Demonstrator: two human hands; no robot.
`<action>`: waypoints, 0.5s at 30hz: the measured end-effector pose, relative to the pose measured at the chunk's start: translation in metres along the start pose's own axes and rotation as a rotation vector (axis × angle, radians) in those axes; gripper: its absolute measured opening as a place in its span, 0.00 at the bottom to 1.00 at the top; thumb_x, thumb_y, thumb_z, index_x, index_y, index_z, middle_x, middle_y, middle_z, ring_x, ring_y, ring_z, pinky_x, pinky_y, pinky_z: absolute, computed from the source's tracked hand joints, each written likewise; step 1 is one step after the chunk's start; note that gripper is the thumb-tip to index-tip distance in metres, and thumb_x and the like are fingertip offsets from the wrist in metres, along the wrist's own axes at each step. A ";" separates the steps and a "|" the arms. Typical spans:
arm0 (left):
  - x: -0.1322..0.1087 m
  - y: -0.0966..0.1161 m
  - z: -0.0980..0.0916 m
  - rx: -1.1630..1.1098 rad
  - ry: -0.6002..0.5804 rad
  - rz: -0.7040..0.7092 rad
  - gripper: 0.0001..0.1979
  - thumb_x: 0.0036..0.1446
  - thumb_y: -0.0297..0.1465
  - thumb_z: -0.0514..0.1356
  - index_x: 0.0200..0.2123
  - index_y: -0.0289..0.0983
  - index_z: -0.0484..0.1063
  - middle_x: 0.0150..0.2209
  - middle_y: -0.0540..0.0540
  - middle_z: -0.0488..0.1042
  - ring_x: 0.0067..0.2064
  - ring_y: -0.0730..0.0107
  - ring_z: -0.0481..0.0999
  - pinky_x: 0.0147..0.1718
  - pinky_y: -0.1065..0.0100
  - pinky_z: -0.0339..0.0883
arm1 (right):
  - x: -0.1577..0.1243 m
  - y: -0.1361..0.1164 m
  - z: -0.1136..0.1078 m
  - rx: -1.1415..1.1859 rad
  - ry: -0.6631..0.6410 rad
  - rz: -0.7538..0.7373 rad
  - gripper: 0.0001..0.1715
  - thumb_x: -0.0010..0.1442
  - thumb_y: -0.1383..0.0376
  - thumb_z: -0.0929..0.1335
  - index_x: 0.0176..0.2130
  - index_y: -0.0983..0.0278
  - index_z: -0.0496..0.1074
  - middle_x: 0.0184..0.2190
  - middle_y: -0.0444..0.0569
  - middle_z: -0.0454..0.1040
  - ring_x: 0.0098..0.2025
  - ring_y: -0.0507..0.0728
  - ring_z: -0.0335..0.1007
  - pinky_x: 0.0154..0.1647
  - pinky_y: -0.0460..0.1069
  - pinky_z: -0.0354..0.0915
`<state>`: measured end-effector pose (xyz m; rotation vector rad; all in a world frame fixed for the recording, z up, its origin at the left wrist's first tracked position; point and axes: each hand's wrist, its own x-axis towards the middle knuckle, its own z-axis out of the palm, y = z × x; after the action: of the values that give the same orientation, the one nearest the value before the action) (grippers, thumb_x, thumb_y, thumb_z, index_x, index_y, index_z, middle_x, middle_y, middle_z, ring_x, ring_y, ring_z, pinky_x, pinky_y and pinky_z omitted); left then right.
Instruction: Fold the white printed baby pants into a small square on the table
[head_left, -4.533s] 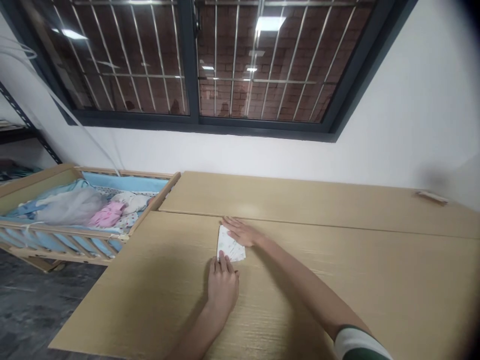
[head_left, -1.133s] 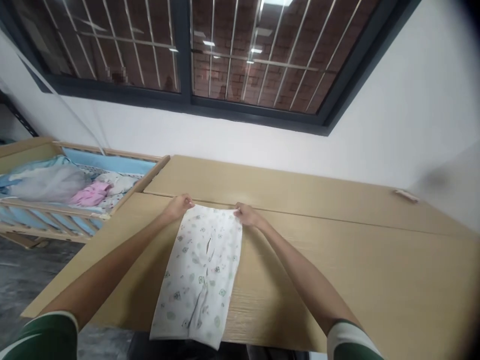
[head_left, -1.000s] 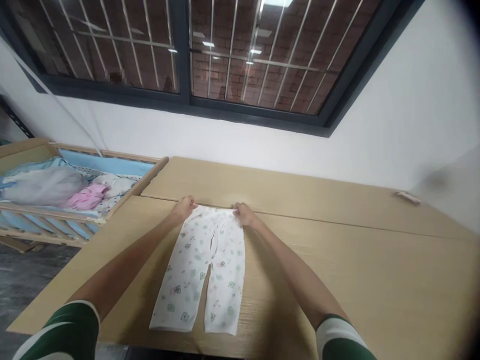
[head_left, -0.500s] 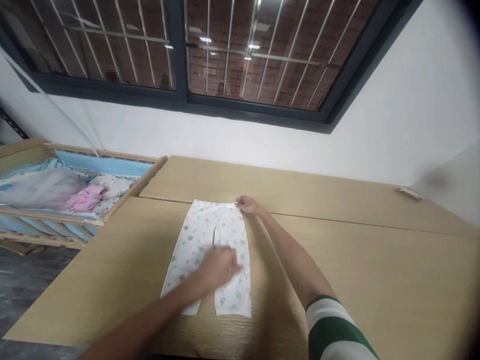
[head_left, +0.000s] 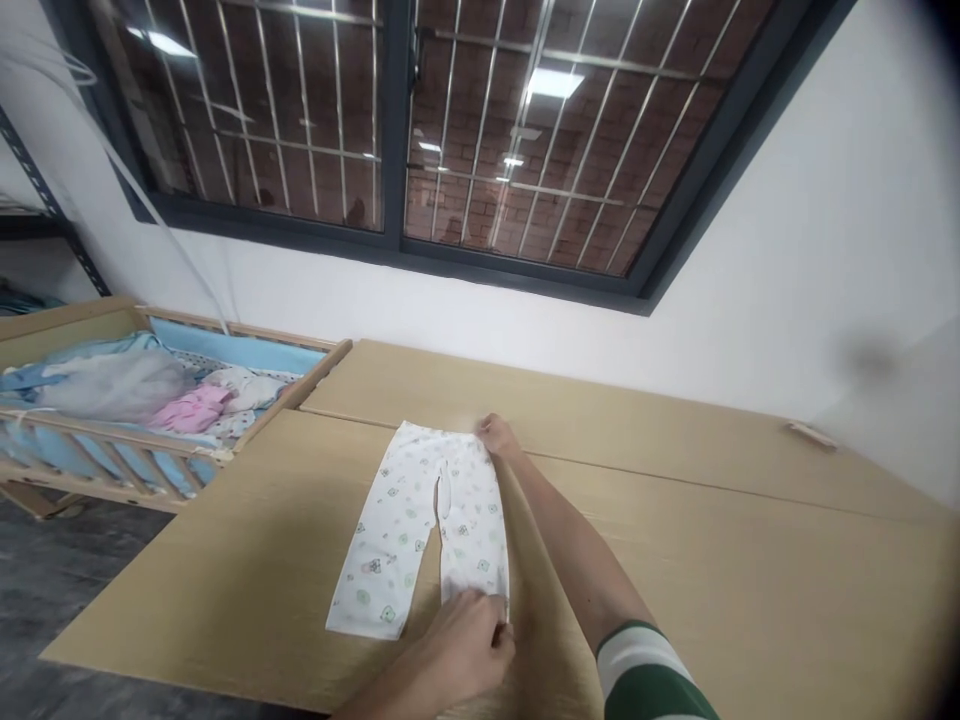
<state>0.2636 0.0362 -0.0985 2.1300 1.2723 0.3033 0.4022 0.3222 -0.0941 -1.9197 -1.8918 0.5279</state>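
Observation:
White baby pants (head_left: 405,520) with a small green and grey print lie spread flat on the wooden table (head_left: 645,560), waistband away from me. At the right corner of the waistband, my right hand (head_left: 496,436) pinches the cloth. My left hand (head_left: 472,645) is closed at the cuff of the right-hand leg, its fingers on the fabric there and hiding that hem. The left-hand leg lies loose, with a gap between the two legs.
A wooden crib (head_left: 289,395) with blue padding stands at the left, holding a pink cloth (head_left: 193,408) and other bedding. Behind the table are a white wall and a barred window (head_left: 394,240). A small wooden piece (head_left: 811,435) lies at the far right.
My left hand has come down from above the middle of the pants to the right-hand leg's cuff and closed there. My right hand stays at the waistband corner. The camera view has shifted.

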 end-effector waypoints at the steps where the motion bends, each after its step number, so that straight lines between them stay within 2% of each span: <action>1: -0.005 -0.004 -0.003 -0.086 0.025 -0.002 0.15 0.64 0.35 0.51 0.31 0.38 0.74 0.31 0.46 0.79 0.34 0.64 0.78 0.35 0.66 0.66 | 0.000 -0.007 -0.004 0.013 0.021 -0.005 0.10 0.66 0.63 0.70 0.45 0.67 0.72 0.36 0.48 0.77 0.36 0.54 0.75 0.38 0.49 0.71; 3: -0.020 -0.015 -0.009 -0.322 0.111 -0.032 0.16 0.65 0.38 0.50 0.30 0.39 0.73 0.27 0.48 0.77 0.30 0.68 0.76 0.30 0.69 0.64 | 0.002 -0.024 -0.012 0.034 0.052 -0.029 0.11 0.63 0.66 0.71 0.45 0.66 0.70 0.32 0.46 0.77 0.33 0.53 0.74 0.35 0.46 0.67; 5: -0.040 -0.033 -0.017 -0.530 0.239 -0.096 0.15 0.64 0.41 0.52 0.38 0.39 0.74 0.25 0.50 0.75 0.29 0.67 0.76 0.30 0.69 0.66 | 0.007 -0.046 -0.015 0.050 0.066 -0.066 0.14 0.61 0.66 0.72 0.46 0.65 0.68 0.30 0.45 0.77 0.31 0.53 0.74 0.34 0.45 0.65; 6: -0.052 -0.044 -0.021 -0.562 0.311 -0.136 0.16 0.64 0.42 0.52 0.43 0.39 0.74 0.23 0.52 0.73 0.28 0.66 0.76 0.30 0.69 0.67 | 0.010 -0.058 -0.013 0.057 0.065 -0.087 0.15 0.61 0.66 0.71 0.47 0.64 0.67 0.29 0.44 0.77 0.31 0.53 0.74 0.34 0.45 0.65; 8: -0.077 -0.070 -0.029 -0.500 0.471 -0.215 0.19 0.63 0.44 0.53 0.51 0.41 0.71 0.21 0.54 0.69 0.26 0.65 0.74 0.30 0.68 0.68 | 0.016 -0.083 -0.003 0.069 0.050 -0.125 0.17 0.61 0.65 0.70 0.48 0.64 0.66 0.29 0.43 0.77 0.31 0.52 0.73 0.33 0.44 0.63; 10: -0.100 -0.097 -0.034 -0.357 0.603 -0.281 0.19 0.63 0.44 0.53 0.51 0.43 0.71 0.20 0.55 0.67 0.23 0.65 0.72 0.28 0.67 0.67 | 0.018 -0.105 0.016 0.075 0.022 -0.152 0.17 0.61 0.66 0.69 0.49 0.63 0.64 0.30 0.44 0.76 0.31 0.52 0.73 0.32 0.44 0.62; 12: -0.116 -0.124 -0.034 -0.261 0.638 -0.341 0.17 0.61 0.44 0.54 0.48 0.42 0.72 0.20 0.55 0.68 0.22 0.66 0.71 0.25 0.68 0.66 | 0.016 -0.124 0.038 0.071 -0.017 -0.170 0.16 0.62 0.68 0.67 0.49 0.63 0.64 0.31 0.44 0.76 0.31 0.52 0.72 0.31 0.44 0.61; 15: -0.127 -0.154 -0.024 -0.218 0.560 -0.404 0.16 0.62 0.42 0.53 0.47 0.42 0.73 0.22 0.53 0.74 0.25 0.65 0.77 0.25 0.69 0.68 | 0.007 -0.142 0.067 0.052 -0.094 -0.224 0.14 0.61 0.70 0.67 0.48 0.63 0.64 0.34 0.47 0.75 0.32 0.54 0.71 0.30 0.45 0.60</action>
<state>0.0780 -0.0108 -0.1606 1.6034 1.8462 0.8565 0.2461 0.3320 -0.0769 -1.6488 -2.0975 0.5997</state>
